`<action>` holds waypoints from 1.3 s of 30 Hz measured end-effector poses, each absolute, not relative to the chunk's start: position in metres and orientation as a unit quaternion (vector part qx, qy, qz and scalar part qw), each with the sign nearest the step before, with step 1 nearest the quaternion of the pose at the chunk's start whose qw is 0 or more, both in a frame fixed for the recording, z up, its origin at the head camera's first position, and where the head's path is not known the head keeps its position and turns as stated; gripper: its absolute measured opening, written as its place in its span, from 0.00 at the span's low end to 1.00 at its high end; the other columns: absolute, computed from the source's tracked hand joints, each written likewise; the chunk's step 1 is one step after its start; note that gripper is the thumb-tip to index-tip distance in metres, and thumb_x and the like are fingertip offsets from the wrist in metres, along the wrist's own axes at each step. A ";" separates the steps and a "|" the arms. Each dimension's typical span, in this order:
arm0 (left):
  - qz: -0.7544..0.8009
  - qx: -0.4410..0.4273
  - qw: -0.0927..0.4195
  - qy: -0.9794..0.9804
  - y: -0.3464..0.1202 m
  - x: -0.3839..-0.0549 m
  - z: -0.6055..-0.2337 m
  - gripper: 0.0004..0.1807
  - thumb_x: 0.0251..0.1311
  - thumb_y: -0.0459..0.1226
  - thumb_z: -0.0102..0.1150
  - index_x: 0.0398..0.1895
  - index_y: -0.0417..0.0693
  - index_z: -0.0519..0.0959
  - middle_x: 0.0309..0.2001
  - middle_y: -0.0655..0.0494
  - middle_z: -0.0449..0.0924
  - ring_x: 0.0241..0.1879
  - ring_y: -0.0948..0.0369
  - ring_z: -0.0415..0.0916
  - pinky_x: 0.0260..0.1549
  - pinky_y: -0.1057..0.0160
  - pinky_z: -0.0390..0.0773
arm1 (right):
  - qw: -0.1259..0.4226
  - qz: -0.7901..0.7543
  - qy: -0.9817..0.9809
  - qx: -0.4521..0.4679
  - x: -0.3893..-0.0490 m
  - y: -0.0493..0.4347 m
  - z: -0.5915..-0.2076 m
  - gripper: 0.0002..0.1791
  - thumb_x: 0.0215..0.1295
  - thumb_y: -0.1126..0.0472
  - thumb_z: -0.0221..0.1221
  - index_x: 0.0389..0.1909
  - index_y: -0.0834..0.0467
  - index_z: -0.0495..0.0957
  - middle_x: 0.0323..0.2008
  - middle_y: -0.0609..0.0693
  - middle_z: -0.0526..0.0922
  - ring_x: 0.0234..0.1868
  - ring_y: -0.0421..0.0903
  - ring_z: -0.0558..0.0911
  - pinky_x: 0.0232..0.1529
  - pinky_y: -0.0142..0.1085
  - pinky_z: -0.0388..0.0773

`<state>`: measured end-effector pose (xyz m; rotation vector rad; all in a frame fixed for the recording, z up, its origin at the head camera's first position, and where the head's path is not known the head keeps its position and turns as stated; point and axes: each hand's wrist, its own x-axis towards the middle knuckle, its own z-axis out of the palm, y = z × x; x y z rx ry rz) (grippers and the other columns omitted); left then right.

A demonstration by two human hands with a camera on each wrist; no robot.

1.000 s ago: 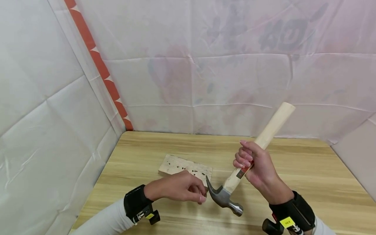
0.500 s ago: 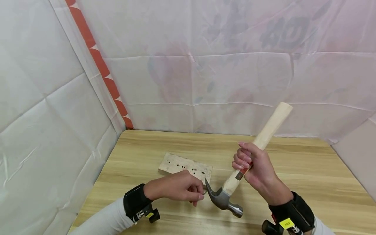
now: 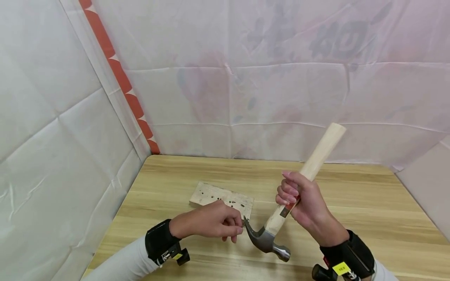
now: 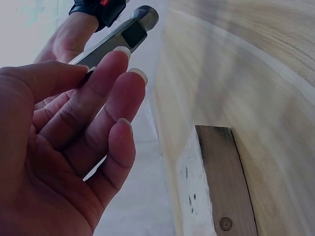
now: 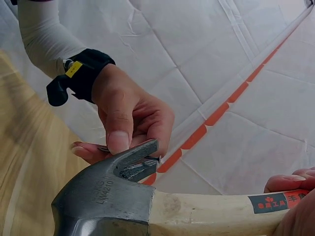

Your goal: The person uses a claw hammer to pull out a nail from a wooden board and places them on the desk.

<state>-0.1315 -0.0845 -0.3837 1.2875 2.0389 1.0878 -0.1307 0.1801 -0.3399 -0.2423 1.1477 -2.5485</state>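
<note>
My right hand (image 3: 309,205) grips the wooden handle of a claw hammer (image 3: 270,234) partway along, with the steel head low and the handle's end up. In the right wrist view, thumb and fingers of my left hand (image 5: 130,115) pinch a thin nail (image 5: 154,158); its head shows at the claw's slot. Whether the nail touches the claw I cannot tell. The left wrist view shows my left hand (image 4: 83,132) with its other fingers loosely bent, the nail mostly hidden. Just behind my left hand lies a wooden block (image 3: 225,195) with several dark holes, partly covered by that hand.
Both hands are over a wood-grain table (image 3: 168,171). White sheeting (image 3: 197,97) hangs behind it and along the left side, with an orange strip (image 3: 123,80) at the corner. Each wrist wears a black strap with a small camera (image 3: 172,249).
The hammer and my right hand have shifted slightly left, the claw tip a little lower. My left hand has moved slightly up and left. The block stays put.
</note>
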 end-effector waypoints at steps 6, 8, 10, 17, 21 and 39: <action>0.414 0.463 0.239 0.746 -0.089 -0.131 -0.383 0.05 0.69 0.39 0.52 0.35 0.53 0.77 0.25 0.65 0.82 0.20 0.68 0.76 0.23 0.71 0.77 | 0.169 -0.894 0.403 -0.094 -0.130 0.181 -0.341 0.25 0.76 0.66 0.34 0.13 0.54 0.53 0.13 0.46 0.50 0.14 0.42 0.52 0.20 0.33 0.50; 0.419 0.459 0.234 0.747 -0.091 -0.131 -0.382 0.06 0.68 0.40 0.52 0.34 0.53 0.77 0.25 0.64 0.83 0.20 0.69 0.76 0.24 0.71 0.77 | 0.169 -0.893 0.407 -0.094 -0.130 0.181 -0.341 0.24 0.76 0.66 0.34 0.14 0.54 0.53 0.13 0.46 0.50 0.14 0.42 0.52 0.21 0.33 0.50; 0.423 0.455 0.230 0.749 -0.095 -0.131 -0.380 0.06 0.68 0.40 0.52 0.35 0.54 0.78 0.26 0.64 0.83 0.21 0.69 0.76 0.23 0.70 0.77 | 0.167 -0.891 0.413 -0.088 -0.130 0.181 -0.341 0.24 0.76 0.65 0.35 0.14 0.54 0.53 0.13 0.46 0.50 0.14 0.42 0.52 0.21 0.32 0.51; 0.429 0.420 0.218 0.770 -0.119 -0.129 -0.380 0.06 0.66 0.42 0.55 0.34 0.56 0.80 0.25 0.63 0.83 0.22 0.69 0.77 0.21 0.69 0.76 | 0.160 -0.893 0.407 -0.104 -0.130 0.182 -0.346 0.25 0.76 0.66 0.33 0.13 0.54 0.52 0.13 0.46 0.50 0.14 0.42 0.52 0.21 0.34 0.50; 0.426 0.396 0.203 0.787 -0.135 -0.128 -0.383 0.06 0.65 0.41 0.56 0.31 0.58 0.80 0.22 0.64 0.82 0.21 0.68 0.77 0.20 0.69 0.75 | 0.158 -0.896 0.399 -0.115 -0.130 0.183 -0.348 0.25 0.76 0.67 0.31 0.13 0.54 0.52 0.13 0.46 0.50 0.15 0.42 0.52 0.21 0.34 0.49; 0.221 0.267 0.114 0.931 -0.207 -0.114 -0.418 0.17 0.53 0.35 0.52 0.09 0.59 0.66 0.07 0.72 0.61 0.09 0.70 0.59 0.12 0.71 0.57 | 0.157 -0.896 0.404 -0.097 -0.127 0.183 -0.355 0.26 0.75 0.67 0.32 0.12 0.54 0.51 0.13 0.46 0.50 0.15 0.43 0.52 0.22 0.35 0.49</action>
